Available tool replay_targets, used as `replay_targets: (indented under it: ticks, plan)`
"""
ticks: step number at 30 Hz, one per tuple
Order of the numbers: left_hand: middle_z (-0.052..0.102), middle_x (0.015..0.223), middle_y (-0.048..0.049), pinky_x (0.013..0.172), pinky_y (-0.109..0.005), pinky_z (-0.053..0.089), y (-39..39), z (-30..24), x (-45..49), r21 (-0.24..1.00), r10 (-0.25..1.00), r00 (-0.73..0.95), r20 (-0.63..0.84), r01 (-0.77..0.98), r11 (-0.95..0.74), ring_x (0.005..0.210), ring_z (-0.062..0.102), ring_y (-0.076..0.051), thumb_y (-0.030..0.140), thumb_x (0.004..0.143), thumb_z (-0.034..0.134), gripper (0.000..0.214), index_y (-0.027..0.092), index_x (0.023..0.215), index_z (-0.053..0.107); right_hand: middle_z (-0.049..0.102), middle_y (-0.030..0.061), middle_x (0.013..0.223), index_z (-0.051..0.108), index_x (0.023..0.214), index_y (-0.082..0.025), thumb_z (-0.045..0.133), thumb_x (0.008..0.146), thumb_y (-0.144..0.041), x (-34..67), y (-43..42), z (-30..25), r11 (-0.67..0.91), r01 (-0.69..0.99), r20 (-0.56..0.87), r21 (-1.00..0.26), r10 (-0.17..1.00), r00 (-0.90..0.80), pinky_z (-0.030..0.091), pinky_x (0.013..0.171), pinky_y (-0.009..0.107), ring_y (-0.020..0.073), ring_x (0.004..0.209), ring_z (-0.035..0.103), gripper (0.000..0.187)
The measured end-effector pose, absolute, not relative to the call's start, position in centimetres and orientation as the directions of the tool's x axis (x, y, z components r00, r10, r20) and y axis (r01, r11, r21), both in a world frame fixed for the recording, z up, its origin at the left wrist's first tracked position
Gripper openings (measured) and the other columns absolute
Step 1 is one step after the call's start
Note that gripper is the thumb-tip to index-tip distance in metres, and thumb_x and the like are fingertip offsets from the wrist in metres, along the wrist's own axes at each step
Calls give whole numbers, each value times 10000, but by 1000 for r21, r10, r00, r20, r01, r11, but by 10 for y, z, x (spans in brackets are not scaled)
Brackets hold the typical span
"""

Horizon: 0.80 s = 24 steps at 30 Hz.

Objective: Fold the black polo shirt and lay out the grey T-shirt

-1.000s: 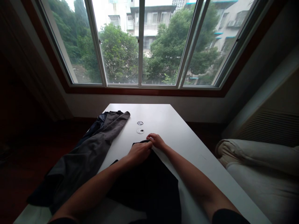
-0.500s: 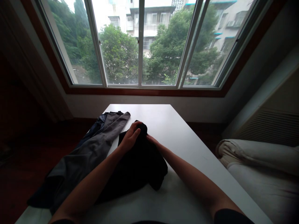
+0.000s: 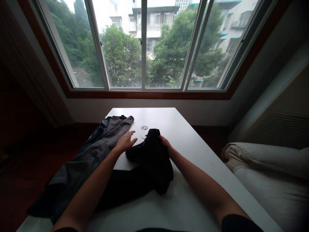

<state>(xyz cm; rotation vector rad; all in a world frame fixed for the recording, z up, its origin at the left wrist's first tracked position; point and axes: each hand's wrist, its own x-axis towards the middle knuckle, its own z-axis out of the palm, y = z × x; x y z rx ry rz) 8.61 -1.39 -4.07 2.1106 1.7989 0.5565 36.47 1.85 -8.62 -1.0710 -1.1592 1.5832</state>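
Note:
A black garment (image 3: 154, 164) lies bunched on the white table (image 3: 193, 161) in front of me. One long part of it stretches toward the lower left, and its upper edge is raised near my right hand (image 3: 165, 141). That hand grips the garment's upper right edge, its fingertips partly hidden by the cloth. My left hand (image 3: 126, 141) hovers to the left of the garment, fingers spread and holding nothing. Close by on the left lies a grey garment (image 3: 96, 154) on top of dark blue clothing (image 3: 102, 127).
Two small round flat items or marks, one a disc with a dark rim (image 3: 144, 128), show on the table beyond the black garment. Right of the table is a pale padded seat or bedding (image 3: 270, 180). A window (image 3: 145, 64) faces me.
My left hand has let go of the black garment and moved left, opening. The garment's top has shifted right with my right hand, uncovering the small round items.

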Motion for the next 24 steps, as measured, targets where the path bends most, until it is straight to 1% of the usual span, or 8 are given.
replay_targets:
  ticks: [2,4,6,9,13,16,19,24]
  plan:
    - [691,1258,-101,904,-340,491,-10,-51,76,431,986,141,-90,898,-89,1079,676,-274,523,936,570,595,220,1448,534,686,17,759,672,789,-205,675,773,-515,367,19,-87,-227,-200,-191,-953,964,-184,493,776,363,231,812,605,311]
    - [734,1148,-83,848,-315,487,-7,-60,70,413,964,154,-217,909,-52,1022,693,-272,589,914,563,633,220,1428,558,684,18,747,663,777,-209,667,776,-488,368,18,-87,-245,-234,-215,-941,966,-144,494,775,369,240,815,602,279]
    - [754,1062,-74,793,-300,483,-5,-66,68,412,948,169,-269,910,-45,968,701,-273,636,883,574,644,215,1370,609,701,26,762,672,784,-213,675,776,-444,368,16,-86,-226,-235,-203,-945,972,-119,497,784,375,256,846,605,232]
    - [756,958,-74,711,-292,469,-5,-69,68,427,928,208,-310,902,-60,852,698,-262,649,840,605,587,198,1201,704,737,39,838,707,845,-215,708,762,-416,369,16,-85,-187,-216,-166,-958,980,-113,503,818,379,278,917,620,217]
    - [741,865,-32,657,-262,453,-10,-64,69,502,867,357,-347,852,-150,777,674,-222,498,744,716,387,216,1005,755,757,58,930,728,915,-223,694,792,-518,371,28,-94,-181,-229,-160,-956,981,-106,499,907,399,294,1008,634,321]
    - [722,840,0,632,-246,446,-14,-55,73,628,783,544,-303,732,-266,751,653,-199,350,694,738,311,240,984,761,756,62,913,722,873,-233,695,789,-564,378,44,-108,-193,-130,-185,-972,980,-73,478,962,420,290,1023,633,343]
    - [700,815,-2,643,-256,448,-16,-45,78,721,758,636,-149,594,-357,726,632,-189,268,737,681,232,234,955,751,751,62,879,710,834,-228,691,785,-605,388,56,-121,-165,-86,-164,-983,986,-23,474,977,425,285,1021,636,381]
    - [679,887,-29,749,-294,467,-16,-12,78,650,819,556,143,571,-501,803,611,-191,158,772,597,220,215,947,718,760,45,969,734,965,-225,615,850,-641,399,61,-122,-175,-197,-183,-965,983,21,500,1004,401,263,1064,656,448]
